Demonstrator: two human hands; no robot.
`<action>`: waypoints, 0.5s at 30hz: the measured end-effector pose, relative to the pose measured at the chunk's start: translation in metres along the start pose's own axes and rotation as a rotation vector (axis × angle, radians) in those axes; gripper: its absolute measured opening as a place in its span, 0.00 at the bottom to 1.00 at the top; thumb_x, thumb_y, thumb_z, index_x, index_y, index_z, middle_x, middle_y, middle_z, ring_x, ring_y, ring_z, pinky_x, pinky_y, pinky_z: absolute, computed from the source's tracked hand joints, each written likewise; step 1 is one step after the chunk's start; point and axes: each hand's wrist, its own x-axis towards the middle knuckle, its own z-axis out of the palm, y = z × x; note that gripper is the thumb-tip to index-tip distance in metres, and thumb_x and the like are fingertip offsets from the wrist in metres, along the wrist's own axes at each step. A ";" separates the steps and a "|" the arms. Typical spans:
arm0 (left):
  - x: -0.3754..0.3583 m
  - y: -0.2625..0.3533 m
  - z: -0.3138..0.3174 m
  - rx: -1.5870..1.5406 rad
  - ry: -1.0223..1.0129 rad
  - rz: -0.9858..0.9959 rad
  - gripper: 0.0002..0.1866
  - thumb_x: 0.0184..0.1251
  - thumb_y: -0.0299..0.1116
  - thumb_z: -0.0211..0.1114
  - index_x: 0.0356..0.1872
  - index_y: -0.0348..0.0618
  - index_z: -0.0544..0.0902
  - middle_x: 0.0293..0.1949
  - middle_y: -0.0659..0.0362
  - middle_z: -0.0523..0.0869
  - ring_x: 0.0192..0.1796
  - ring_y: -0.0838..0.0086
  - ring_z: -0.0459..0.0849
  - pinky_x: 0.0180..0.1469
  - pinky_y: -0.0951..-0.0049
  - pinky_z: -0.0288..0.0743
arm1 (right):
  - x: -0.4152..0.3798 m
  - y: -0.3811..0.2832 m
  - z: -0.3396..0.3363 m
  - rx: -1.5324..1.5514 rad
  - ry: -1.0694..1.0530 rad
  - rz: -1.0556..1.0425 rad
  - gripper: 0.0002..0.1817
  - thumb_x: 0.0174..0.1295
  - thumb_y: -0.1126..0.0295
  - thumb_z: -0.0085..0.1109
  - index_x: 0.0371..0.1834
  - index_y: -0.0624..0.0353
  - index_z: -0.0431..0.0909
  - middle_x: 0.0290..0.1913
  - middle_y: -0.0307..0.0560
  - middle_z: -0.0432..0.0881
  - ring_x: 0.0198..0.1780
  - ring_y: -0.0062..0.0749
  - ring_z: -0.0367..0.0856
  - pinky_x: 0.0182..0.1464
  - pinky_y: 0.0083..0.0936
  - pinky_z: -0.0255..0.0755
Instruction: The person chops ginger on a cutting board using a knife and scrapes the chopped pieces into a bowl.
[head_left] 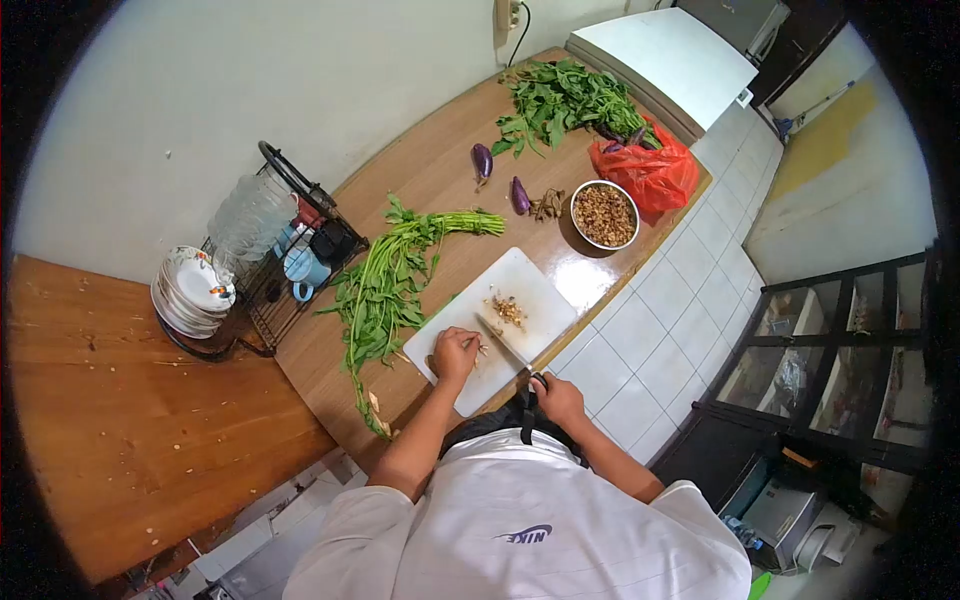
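My right hand [560,400] grips the black handle of a kitchen knife [509,346], its blade lying over the white cutting board [537,282]. The fingers of my left hand [457,352] are pinched together low on the board, left of the blade; what is between them is too small to name. Some small pale-brown pieces lie by those fingertips. Beyond the blade tip is a little heap of chopped brown pieces [508,311]. A bundle of leafy green stalks [385,285] rests left of the board, partly touching its edge.
At the back right stand a bowl of brown bits [605,215], a red plastic bag [655,175] and more leafy greens [565,105]. Two purple eggplants [482,162] lie mid-table. A dish rack [300,250] with glasses, cups and plates [190,290] is on the left.
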 end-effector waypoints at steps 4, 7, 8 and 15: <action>-0.005 -0.008 -0.002 -0.083 -0.022 0.076 0.12 0.59 0.38 0.79 0.42 0.47 0.95 0.43 0.58 0.91 0.51 0.59 0.86 0.55 0.61 0.80 | -0.005 0.013 -0.004 0.038 -0.010 -0.012 0.27 0.76 0.40 0.49 0.45 0.54 0.82 0.33 0.61 0.88 0.40 0.62 0.88 0.43 0.56 0.79; -0.011 -0.008 -0.007 0.015 0.029 0.067 0.19 0.56 0.39 0.81 0.50 0.47 0.93 0.47 0.55 0.91 0.52 0.59 0.87 0.56 0.62 0.80 | -0.012 0.014 -0.004 0.051 -0.026 -0.019 0.27 0.76 0.40 0.49 0.43 0.55 0.82 0.33 0.62 0.87 0.40 0.63 0.87 0.43 0.56 0.79; -0.012 -0.006 -0.008 0.017 0.030 0.064 0.19 0.56 0.39 0.81 0.50 0.47 0.93 0.47 0.55 0.91 0.52 0.59 0.87 0.56 0.62 0.80 | -0.013 0.013 -0.004 0.045 -0.030 -0.018 0.27 0.76 0.40 0.49 0.43 0.55 0.82 0.33 0.62 0.87 0.40 0.63 0.87 0.43 0.56 0.79; -0.012 -0.001 -0.013 0.059 -0.077 0.097 0.14 0.57 0.38 0.80 0.44 0.47 0.95 0.41 0.56 0.91 0.49 0.58 0.86 0.53 0.60 0.80 | -0.016 0.013 -0.001 0.063 -0.067 -0.008 0.28 0.76 0.40 0.49 0.44 0.56 0.83 0.32 0.62 0.87 0.40 0.63 0.87 0.44 0.56 0.79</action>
